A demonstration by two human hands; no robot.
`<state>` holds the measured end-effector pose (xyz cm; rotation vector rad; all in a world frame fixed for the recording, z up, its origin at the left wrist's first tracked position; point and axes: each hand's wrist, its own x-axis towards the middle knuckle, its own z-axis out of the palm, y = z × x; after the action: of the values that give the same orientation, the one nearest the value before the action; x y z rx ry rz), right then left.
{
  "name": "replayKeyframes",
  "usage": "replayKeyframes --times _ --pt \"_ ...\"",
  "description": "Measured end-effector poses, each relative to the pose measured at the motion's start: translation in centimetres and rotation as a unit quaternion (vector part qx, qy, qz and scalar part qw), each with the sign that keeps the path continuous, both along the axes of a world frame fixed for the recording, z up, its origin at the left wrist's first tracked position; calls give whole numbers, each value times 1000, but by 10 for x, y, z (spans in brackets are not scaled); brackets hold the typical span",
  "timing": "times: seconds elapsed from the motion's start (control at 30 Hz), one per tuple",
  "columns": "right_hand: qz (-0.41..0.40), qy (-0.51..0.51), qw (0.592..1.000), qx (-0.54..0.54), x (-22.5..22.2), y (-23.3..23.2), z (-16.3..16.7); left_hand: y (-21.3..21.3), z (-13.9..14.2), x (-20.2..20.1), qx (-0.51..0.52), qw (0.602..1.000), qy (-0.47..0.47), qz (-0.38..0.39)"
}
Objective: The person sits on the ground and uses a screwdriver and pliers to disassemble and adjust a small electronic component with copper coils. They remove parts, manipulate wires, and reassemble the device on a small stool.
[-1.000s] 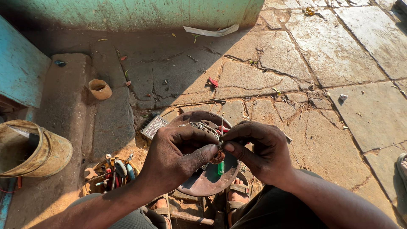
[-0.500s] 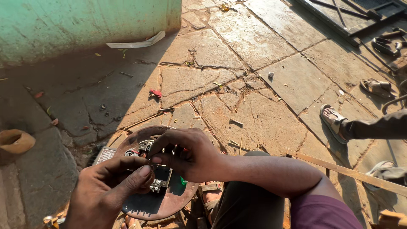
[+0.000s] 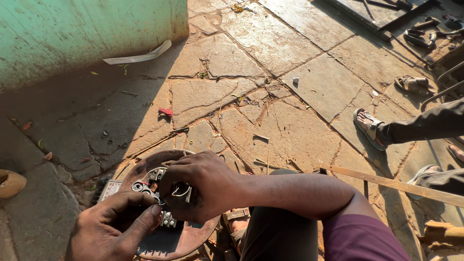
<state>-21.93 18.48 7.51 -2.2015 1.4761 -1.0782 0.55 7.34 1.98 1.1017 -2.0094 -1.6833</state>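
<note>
Holding a round brown plate [image 3: 169, 241] low over the stone floor [image 3: 290, 121], I see my right hand [image 3: 203, 186] closed on the wires [image 3: 181, 192] at its middle. My left hand [image 3: 113, 232] pinches the plate's near edge. Since a moment ago my view swung right, so a sandaled foot [image 3: 369, 126] looks bigger.

Red-white label [image 3: 110, 189] beside round plate [image 3: 159, 241]
</note>
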Motion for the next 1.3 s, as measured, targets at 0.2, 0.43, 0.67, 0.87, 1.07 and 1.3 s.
replayKeyframes --times 0.2,0.43,0.67,0.87,1.07,1.3 --pt "-8 24 999 34 2 1 1 3 7 -5 -110 991 -71 -13" --pt "-9 15 999 45 1 2 2 3 14 -9 -86 990 -110 -2" --pt "-8 27 999 36 2 1 1 2 13 -10 -114 988 -108 -14" --pt "-21 39 998 48 4 -1 0 2 11 -9 -112 988 -107 -15" --pt "-35 89 994 50 8 -1 -5 4 9 -12 -99 988 -115 -39" --pt "-34 103 994 4 9 -2 -8 5 13 -13 -104 988 -104 -40"
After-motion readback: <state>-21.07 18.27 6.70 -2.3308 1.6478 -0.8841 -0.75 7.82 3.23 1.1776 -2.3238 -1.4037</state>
